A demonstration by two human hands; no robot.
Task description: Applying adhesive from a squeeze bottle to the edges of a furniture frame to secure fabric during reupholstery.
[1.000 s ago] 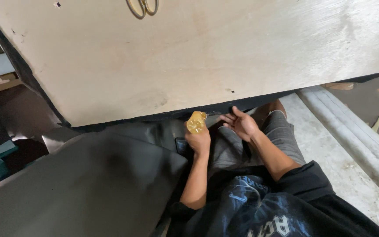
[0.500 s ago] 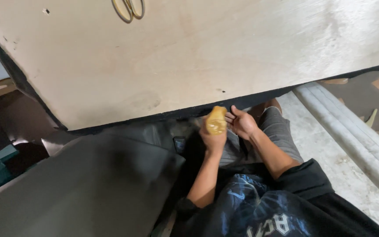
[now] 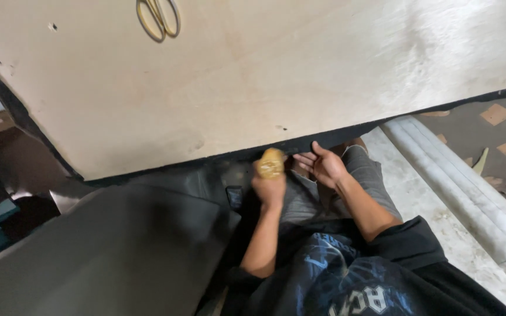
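My left hand point(image 3: 269, 186) grips a small yellow-amber plastic bottle point(image 3: 271, 163), held up just below the black-edged underside of a large pale plywood board point(image 3: 253, 76). My right hand point(image 3: 322, 165) is open beside it, fingers spread and touching the dark edge strip point(image 3: 323, 136) of the board, above my grey shorts point(image 3: 346, 187). A sheet of dark leather-like material point(image 3: 118, 251) lies at my left. The bottle is blurred.
Scissors with yellow handles point(image 3: 158, 17) lie on the board at the top. A small dark phone-like thing point(image 3: 234, 196) sits by my left wrist. A rolled white mat point(image 3: 469, 181) runs along the concrete floor at right. Brown scraps point(image 3: 496, 114) lie beyond.
My left hand with the bottle swung right toward the right hand, then came back left a little and lower. The right hand stayed at the board's edge.
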